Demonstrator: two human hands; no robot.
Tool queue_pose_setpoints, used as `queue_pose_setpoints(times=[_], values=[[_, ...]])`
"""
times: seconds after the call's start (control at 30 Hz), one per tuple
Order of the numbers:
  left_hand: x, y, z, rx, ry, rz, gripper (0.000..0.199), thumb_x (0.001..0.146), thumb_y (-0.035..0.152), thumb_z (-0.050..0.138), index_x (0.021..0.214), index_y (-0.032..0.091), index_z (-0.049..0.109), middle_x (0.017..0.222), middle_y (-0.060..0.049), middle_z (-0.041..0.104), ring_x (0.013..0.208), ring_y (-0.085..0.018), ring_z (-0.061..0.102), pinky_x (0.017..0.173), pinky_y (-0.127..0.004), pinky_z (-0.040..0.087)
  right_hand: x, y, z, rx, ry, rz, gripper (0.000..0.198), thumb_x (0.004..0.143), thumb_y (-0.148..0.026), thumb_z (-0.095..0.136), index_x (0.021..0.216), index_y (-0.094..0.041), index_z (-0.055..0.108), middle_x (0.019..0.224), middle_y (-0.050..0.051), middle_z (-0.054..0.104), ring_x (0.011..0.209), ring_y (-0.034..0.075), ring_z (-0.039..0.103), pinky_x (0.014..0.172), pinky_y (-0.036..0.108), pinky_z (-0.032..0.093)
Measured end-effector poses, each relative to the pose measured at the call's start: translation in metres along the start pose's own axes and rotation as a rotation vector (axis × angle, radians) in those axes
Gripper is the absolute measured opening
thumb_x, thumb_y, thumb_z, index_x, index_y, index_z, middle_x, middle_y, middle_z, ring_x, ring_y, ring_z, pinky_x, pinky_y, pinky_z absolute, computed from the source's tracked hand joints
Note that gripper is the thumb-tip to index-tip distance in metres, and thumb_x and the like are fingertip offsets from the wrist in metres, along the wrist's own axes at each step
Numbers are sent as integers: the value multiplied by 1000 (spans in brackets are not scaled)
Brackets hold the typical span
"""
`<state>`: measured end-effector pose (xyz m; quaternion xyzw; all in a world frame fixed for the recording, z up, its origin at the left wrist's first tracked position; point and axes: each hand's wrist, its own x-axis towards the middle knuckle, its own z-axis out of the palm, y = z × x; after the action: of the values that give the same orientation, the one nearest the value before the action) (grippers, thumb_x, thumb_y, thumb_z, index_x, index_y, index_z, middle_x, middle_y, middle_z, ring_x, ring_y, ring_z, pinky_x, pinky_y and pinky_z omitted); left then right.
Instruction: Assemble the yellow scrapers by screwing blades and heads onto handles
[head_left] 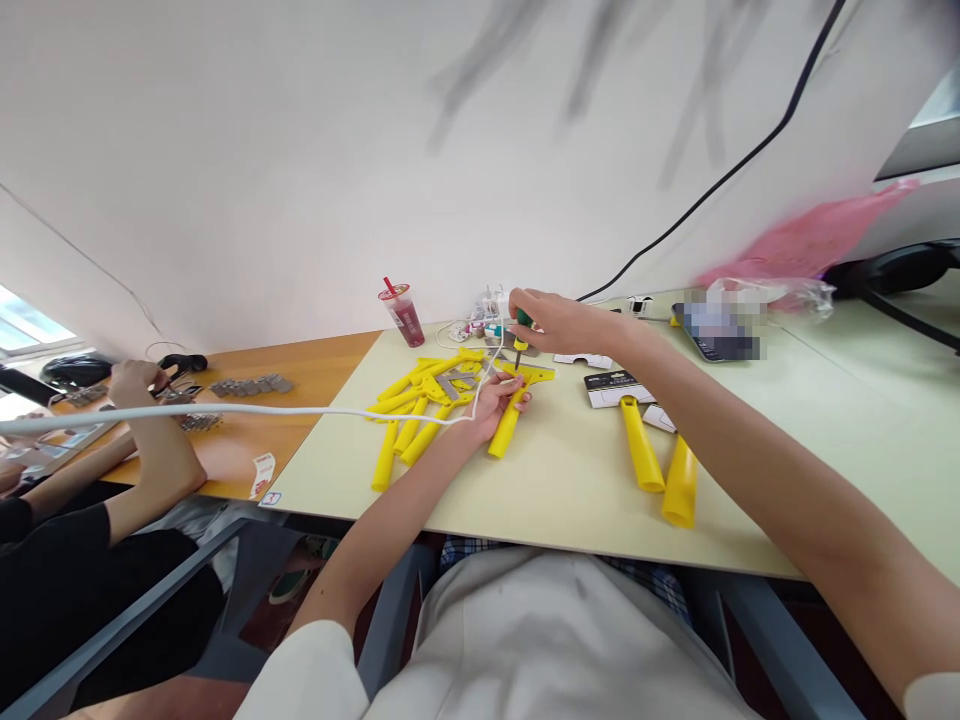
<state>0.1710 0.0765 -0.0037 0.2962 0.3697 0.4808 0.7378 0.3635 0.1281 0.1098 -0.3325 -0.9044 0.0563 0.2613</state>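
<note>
My left hand (496, 402) is closed around a yellow scraper (507, 428), whose wide head points away from me and whose hollow handle points toward me. In my right hand (546, 316) is a screwdriver (520, 345) with a green and yellow handle, held upright. Its tip comes down at the scraper's head, close to my left fingers; whether it sits in a screw is too small to tell. Left of my left hand lies a pile of yellow scrapers (417, 406) with some grey blades among them. Two more yellow handles (642, 446) with black-and-white cards (616, 388) lie under my right forearm.
A cup of red drink (403, 316) stands near the wall. A white cable (337, 410) crosses over my left forearm. A phone (716, 332) and pink plastic bag (817, 240) lie at the right. A co-worker's arm (157, 435) rests at the wooden table (322, 370), near small metal parts (251, 385).
</note>
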Motion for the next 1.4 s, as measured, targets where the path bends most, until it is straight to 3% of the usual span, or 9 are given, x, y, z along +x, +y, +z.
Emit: queue_pose_setpoints(times=[0.13, 0.27, 0.43, 0.57, 0.73, 0.87, 0.97, 1.2, 1.4], values=[[-1, 1, 0, -9, -18, 8, 35, 85, 1, 84, 93, 18, 55, 85, 0, 62, 64, -11, 62, 53, -21, 41, -2, -2, -5, 193, -75, -75, 21, 96, -26, 62, 117, -24, 63, 123, 13, 74, 93, 26, 66, 80, 37, 48], [-2, 1, 1, -26, -17, 1, 34, 85, 1, 84, 93, 18, 55, 86, -1, 63, 64, -10, 62, 53, -21, 42, 3, -5, -2, 227, -11, -46, 19, 96, -37, 70, 110, -26, 66, 99, 5, 77, 86, 24, 66, 77, 34, 45], [-3, 1, 2, -16, -21, -7, 36, 84, 1, 86, 93, 18, 55, 87, -1, 63, 64, -10, 62, 53, -21, 41, 6, -2, 4, 56, 76, 25, 30, 94, -50, 78, 91, -25, 61, 75, 1, 66, 74, 22, 59, 70, 33, 36], [-2, 1, 1, -18, -11, -1, 36, 84, 1, 85, 93, 18, 55, 86, -1, 63, 64, -10, 62, 53, -21, 41, 1, 0, 1, 42, 37, 52, 29, 96, -50, 74, 103, -26, 60, 86, 5, 72, 79, 26, 61, 72, 35, 39], [0, 2, 0, -10, -12, 14, 39, 82, 1, 87, 92, 18, 54, 86, 0, 63, 64, -11, 63, 53, -22, 40, -2, -1, -5, 164, -3, -113, 26, 92, -34, 70, 115, -25, 62, 120, 12, 77, 97, 28, 67, 84, 37, 47], [0, 0, 0, -12, -12, 20, 39, 82, 1, 87, 93, 19, 54, 89, -1, 65, 64, -11, 63, 54, -22, 41, 3, -2, -1, 177, 14, -69, 17, 94, -38, 70, 105, -26, 66, 98, 6, 77, 87, 25, 66, 79, 35, 44], [1, 0, -2, -4, -15, 17, 40, 82, 2, 88, 94, 19, 53, 89, -1, 65, 66, -12, 65, 55, -23, 42, 5, 0, 3, 66, 61, -23, 23, 97, -47, 71, 94, -25, 62, 84, 5, 72, 80, 25, 62, 75, 35, 41], [3, -1, -4, -20, -17, 28, 45, 77, 1, 91, 93, 20, 53, 89, -1, 66, 67, -12, 65, 55, -23, 42, -2, 6, -3, 139, -4, -68, 24, 89, -32, 70, 109, -25, 60, 113, 12, 75, 92, 27, 65, 80, 37, 47], [3, -1, -5, -11, -28, 14, 43, 78, 4, 91, 93, 20, 53, 88, -2, 66, 68, -14, 67, 56, -24, 45, 5, 2, 2, 101, 22, -8, 22, 94, -44, 73, 99, -26, 63, 89, 5, 74, 79, 25, 64, 74, 34, 44]])
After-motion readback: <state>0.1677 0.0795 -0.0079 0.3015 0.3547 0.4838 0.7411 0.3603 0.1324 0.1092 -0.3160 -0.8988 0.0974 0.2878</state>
